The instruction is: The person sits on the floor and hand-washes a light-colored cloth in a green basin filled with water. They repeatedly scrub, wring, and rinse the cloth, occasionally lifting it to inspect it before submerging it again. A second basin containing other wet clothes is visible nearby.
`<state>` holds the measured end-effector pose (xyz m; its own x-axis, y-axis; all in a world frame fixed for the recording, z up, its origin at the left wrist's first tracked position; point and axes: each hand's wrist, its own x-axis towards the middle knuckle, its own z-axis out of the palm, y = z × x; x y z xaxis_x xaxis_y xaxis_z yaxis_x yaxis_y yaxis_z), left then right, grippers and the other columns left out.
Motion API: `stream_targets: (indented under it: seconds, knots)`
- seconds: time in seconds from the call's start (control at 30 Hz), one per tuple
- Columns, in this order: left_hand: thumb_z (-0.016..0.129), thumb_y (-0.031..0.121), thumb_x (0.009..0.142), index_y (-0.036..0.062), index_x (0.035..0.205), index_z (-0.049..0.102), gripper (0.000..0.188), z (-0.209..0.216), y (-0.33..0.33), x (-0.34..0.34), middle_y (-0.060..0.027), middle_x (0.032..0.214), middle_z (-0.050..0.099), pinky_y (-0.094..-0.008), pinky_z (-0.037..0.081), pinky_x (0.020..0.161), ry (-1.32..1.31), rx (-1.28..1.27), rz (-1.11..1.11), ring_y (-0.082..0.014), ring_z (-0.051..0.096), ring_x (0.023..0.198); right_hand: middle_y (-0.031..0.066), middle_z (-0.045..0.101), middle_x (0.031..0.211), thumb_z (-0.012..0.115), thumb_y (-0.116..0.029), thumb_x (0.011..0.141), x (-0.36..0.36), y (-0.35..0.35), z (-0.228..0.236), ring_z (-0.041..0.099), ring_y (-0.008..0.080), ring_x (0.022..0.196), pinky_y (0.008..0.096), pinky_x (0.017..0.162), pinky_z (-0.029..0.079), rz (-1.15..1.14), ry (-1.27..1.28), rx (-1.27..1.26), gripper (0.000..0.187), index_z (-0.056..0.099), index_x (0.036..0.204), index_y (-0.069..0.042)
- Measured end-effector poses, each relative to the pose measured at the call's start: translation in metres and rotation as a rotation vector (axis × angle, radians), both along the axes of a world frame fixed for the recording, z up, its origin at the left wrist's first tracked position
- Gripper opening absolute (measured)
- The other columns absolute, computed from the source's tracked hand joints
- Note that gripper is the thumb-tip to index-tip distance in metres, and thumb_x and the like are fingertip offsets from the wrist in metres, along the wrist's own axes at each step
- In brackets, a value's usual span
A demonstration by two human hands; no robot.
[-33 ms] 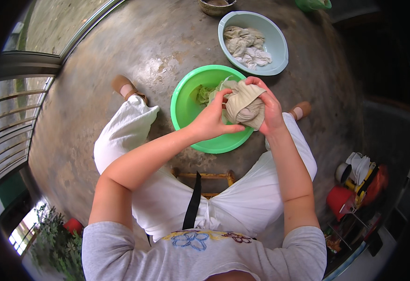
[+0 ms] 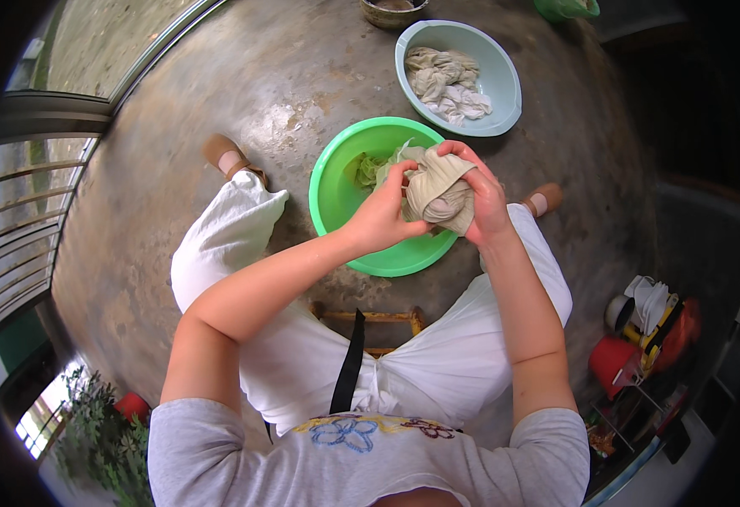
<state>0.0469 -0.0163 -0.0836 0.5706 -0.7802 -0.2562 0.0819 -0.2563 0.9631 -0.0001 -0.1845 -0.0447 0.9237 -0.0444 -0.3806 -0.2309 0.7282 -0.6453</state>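
Note:
A wet beige cloth [image 2: 439, 193], bunched up, is gripped between my two hands above the right side of a bright green basin [image 2: 329, 221]. My left hand [image 2: 383, 211] curls its fingers and thumb around the cloth's left side. On the right, my right hand [image 2: 486, 198] clasps the cloth, fingers folded over its upper edge. Inside the basin, left of the bundle, lies some yellow-green material [image 2: 368, 169], partly hidden; I cannot make out its kind.
Beyond the green basin stands a pale blue basin [image 2: 512, 93] with crumpled beige and white cloths [image 2: 446, 84]. A metal bowl [image 2: 393, 12] sits farther back. A red bucket [image 2: 613, 362] and other items stand at the right. Railings [image 2: 15, 220] and a plant [image 2: 104, 439] are on the left.
My right hand has shifted very slightly left with the cloth, and my left thumb has drawn in a little. Both hands keep their hold.

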Motion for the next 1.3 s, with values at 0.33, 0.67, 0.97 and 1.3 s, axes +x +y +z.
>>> stream_targets:
  seconds: [0.33,0.67,0.97,1.3]
  knots:
    - [0.043,0.007,0.075,-0.0045,0.108,0.056,0.037,0.000,0.033,0.065,-0.0146,0.106,0.061,-0.0333,0.052,0.078,1.026,-0.100,0.095,-0.0213,0.062,0.089,0.0040,0.055,0.072,0.074,-0.019,0.073,-0.011,-0.036,0.003,0.060,0.0200,0.075,0.0316,0.070,0.046,0.452,-0.131,-1.422,0.040,0.063,0.108,-0.004]
    - [0.078,0.026,0.073,0.0005,0.121,0.052,0.061,0.040,0.029,0.066,-0.0149,0.115,0.059,-0.0335,0.044,0.092,0.016,0.149,-0.219,-0.0245,0.056,0.107,0.0101,0.060,0.115,0.052,-0.016,0.092,-0.003,-0.020,0.006,0.060,0.0171,0.101,0.0312,0.088,0.048,0.371,0.152,-0.036,0.036,0.051,0.122,0.004]
    - [0.057,0.013,0.089,0.0004,0.124,0.051,0.038,-0.004,0.034,0.072,-0.0115,0.115,0.061,-0.0302,0.045,0.090,0.422,0.080,0.044,-0.0202,0.058,0.105,0.0135,0.060,0.114,0.061,-0.026,0.088,0.004,-0.012,-0.001,0.060,0.0212,0.102,0.0340,0.089,0.048,0.266,0.099,0.066,0.046,0.048,0.124,0.001]
    - [0.078,0.025,0.074,0.0029,0.132,0.036,0.076,0.017,0.031,0.071,-0.0110,0.118,0.056,-0.0348,0.046,0.092,0.070,-0.020,-0.125,-0.0214,0.056,0.107,0.0172,0.061,0.110,0.068,-0.020,0.077,-0.003,-0.011,-0.020,0.061,0.0241,0.098,0.0342,0.083,0.048,0.695,0.200,-0.854,0.041,0.058,0.109,0.003]
